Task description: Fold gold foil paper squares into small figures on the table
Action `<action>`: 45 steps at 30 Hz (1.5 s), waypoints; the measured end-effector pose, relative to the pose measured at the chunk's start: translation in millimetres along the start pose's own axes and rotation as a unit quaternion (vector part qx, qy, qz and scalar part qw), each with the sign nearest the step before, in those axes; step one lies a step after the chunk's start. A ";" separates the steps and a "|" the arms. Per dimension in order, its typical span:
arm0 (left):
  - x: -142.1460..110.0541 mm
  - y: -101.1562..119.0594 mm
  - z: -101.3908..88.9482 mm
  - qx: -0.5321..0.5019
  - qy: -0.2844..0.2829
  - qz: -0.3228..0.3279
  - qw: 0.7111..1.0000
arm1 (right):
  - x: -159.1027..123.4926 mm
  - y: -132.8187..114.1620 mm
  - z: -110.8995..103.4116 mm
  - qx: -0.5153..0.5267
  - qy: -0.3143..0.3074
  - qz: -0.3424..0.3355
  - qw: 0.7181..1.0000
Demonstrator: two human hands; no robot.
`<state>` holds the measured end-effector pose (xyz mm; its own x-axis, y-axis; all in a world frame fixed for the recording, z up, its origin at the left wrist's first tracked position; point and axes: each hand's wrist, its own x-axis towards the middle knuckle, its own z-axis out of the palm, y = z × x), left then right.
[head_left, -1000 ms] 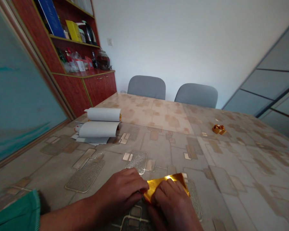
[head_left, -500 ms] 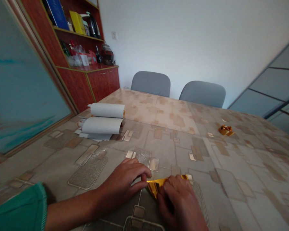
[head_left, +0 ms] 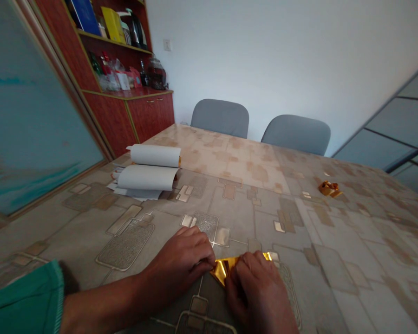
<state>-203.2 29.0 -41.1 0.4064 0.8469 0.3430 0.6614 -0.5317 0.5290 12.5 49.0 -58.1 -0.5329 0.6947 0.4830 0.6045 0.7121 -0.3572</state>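
Note:
A piece of shiny gold foil paper lies low over the table in front of me, folded to a slanted edge. My left hand pinches its left end between thumb and fingers. Over its right part, my right hand is closed, fingers curled and pressing on the paper. A gold tip sticks out beyond the right knuckles. The right fingertips and the underside of the paper are hidden.
Curled white-backed sheets lie at the table's left. A small folded gold paper piece sits at the right. The patterned tablecloth covers the table. Two grey chairs stand behind it, and a red cabinet at the back left.
My left thumb and fingers have closed further on the gold paper's left end, with the thumb now tucked in. My right hand stays nearly in place. The view has shifted slightly.

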 end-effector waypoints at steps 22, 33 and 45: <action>-40.3 33.3 -0.2 0.174 -0.046 0.116 0.977 | -3.6 4.0 5.3 -0.042 -0.015 0.000 0.999; -39.7 32.1 -0.2 0.219 -0.041 0.133 0.966 | -2.8 3.9 5.6 -0.056 -0.015 -0.008 0.998; -41.8 28.1 1.7 0.232 -0.072 0.124 0.962 | -1.5 3.0 5.8 -0.060 -0.029 -0.001 0.998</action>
<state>-200.5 -21.3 -41.9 0.6494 0.7051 0.2847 0.7290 -0.6838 0.0306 11.7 50.7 -64.5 -0.5651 0.7008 0.4353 0.6682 0.6983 -0.2567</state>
